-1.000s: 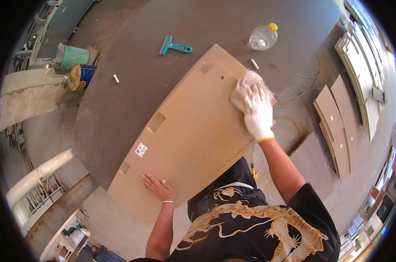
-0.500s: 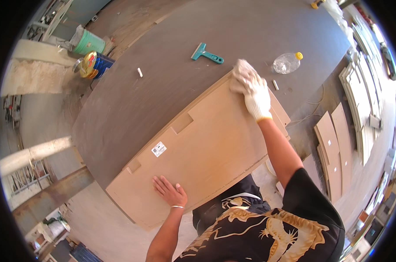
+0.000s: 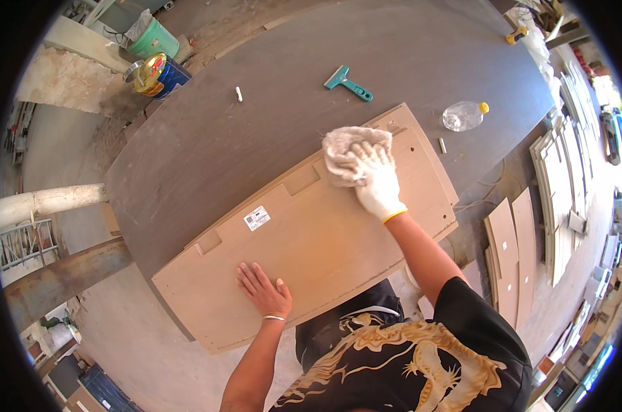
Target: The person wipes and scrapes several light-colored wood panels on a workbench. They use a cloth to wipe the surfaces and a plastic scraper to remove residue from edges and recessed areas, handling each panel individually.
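Note:
A tan wooden panel (image 3: 318, 250) with rectangular notches along its far edge lies at a slant on the dark table (image 3: 221, 151). What looks like a second panel shows from beneath it. My bare left hand (image 3: 264, 292) rests flat on its near left part, fingers stretched out. In a white knit glove, my right hand (image 3: 378, 182) presses a greyish-white rag (image 3: 339, 145) onto the panel near its far edge. A white label (image 3: 257, 218) is stuck on the panel between the notches. Small holes show at the panel's right end.
Beyond the panel lie a teal scraper (image 3: 350, 84), a clear bottle with a yellow cap (image 3: 464, 116) and two small white sticks (image 3: 239, 94). A blue and yellow can (image 3: 161, 75) and a green bucket (image 3: 154, 40) stand at far left. Stacked boards (image 3: 506, 257) are on the right.
My right hand has moved the rag left and toward me, off the panel's far right corner. My left hand stays flat on the panel. The whole view has shifted slightly.

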Motion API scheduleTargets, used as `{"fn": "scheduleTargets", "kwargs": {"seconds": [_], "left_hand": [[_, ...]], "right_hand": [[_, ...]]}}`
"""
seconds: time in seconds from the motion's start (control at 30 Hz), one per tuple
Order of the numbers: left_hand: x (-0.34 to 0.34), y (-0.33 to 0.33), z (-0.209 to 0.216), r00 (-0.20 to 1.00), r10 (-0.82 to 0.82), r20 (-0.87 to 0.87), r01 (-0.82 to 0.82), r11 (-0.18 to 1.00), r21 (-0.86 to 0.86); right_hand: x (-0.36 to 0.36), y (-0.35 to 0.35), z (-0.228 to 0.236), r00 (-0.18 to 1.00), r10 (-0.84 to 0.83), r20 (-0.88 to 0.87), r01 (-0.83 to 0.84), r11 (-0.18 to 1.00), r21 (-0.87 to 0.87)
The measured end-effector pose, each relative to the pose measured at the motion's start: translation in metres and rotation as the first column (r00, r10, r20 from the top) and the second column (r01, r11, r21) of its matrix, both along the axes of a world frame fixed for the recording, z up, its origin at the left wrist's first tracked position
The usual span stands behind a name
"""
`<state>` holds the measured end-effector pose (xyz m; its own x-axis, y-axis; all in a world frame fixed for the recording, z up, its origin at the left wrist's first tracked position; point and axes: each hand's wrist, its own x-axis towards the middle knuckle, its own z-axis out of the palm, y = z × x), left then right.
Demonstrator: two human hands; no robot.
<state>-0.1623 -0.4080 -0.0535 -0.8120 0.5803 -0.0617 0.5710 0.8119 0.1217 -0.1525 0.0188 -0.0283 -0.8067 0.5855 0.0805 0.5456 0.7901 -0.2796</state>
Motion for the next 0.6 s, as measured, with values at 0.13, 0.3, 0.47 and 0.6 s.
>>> {"fn": "scheduleTargets", "kwargs": {"seconds": [0.13,0.3,0.47,0.6], "left_hand": [[-0.001,0.000,0.001,1.000,-0.010,-0.009,0.010,1.000,-0.006],[-0.002,0.000,-0.002,1.000,-0.010,-0.026,0.010,1.000,0.009],[0.000,0.002,0.000,1.000,-0.002,-0.012,0.002,1.000,0.009],[0.001,0.002,0.004,0.998,0.030,0.060,-0.030,0.999,-0.014]], "right_hand": [[0.018,0.018,0.009,0.991,0.010,-0.132,0.014,0.983,0.184],[0.023,0.037,-0.016,0.998,-0.058,0.001,0.055,0.957,0.286],[0.011,0.011,0.009,0.992,-0.054,-0.112,0.076,0.978,0.193],[0.042,-0.056,0.057,0.946,0.306,0.104,-0.280,0.936,-0.213]]}}
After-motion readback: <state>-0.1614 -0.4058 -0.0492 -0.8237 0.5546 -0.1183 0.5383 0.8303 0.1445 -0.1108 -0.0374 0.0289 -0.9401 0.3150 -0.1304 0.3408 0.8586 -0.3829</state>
